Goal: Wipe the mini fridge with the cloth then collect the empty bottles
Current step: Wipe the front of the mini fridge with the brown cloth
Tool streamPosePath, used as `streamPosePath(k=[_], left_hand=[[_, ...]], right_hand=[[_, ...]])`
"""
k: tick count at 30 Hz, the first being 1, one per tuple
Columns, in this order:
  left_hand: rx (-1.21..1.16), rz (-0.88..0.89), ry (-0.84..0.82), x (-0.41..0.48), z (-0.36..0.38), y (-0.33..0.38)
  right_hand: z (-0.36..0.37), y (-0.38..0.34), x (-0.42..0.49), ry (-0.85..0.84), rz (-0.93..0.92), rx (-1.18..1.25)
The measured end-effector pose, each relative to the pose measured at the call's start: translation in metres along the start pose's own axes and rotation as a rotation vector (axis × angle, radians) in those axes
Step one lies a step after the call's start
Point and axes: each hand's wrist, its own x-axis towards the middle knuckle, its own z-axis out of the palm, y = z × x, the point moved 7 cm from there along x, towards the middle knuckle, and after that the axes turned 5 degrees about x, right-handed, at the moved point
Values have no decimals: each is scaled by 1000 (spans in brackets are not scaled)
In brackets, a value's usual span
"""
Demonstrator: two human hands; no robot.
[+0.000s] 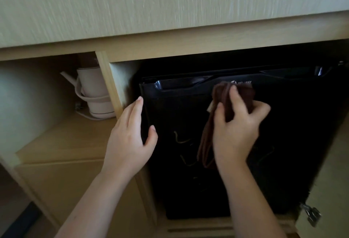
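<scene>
Judged to be mid-wipe, with most of the job undone; gripped the bunched brown cloth (221, 91) in the right hand (238, 124), fingers curled round it, and pressed it high on the black mini fridge (188, 116) door, just under the logo; laid the left hand (130, 133), fingers straight, against the door's left edge; saw no bottles anywhere, so counted collection as not begun. Could not make out the fridge's lower front in the dark, nor its inside; caught the right hand blurred; glimpsed only part of a white kettle (94, 90) on the neighbouring shelf.
</scene>
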Motion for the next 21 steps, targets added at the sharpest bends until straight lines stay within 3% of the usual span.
streamPosePath(k=[7, 9, 11, 15, 21], left_hand=[[98, 40, 135, -1, -26, -11], [92, 33, 192, -1, -32, -16], [74, 1, 225, -2, -34, -22], [112, 0, 189, -3, -29, -24], [76, 7, 106, -10, -31, -34]], right_hand=[[58, -40, -59, -307, -175, 76], [49, -33, -50, -293, -157, 98], [31, -20, -31, -171, -126, 78], [15, -11, -10, -35, -40, 9], [73, -59, -64, -262, -161, 31]])
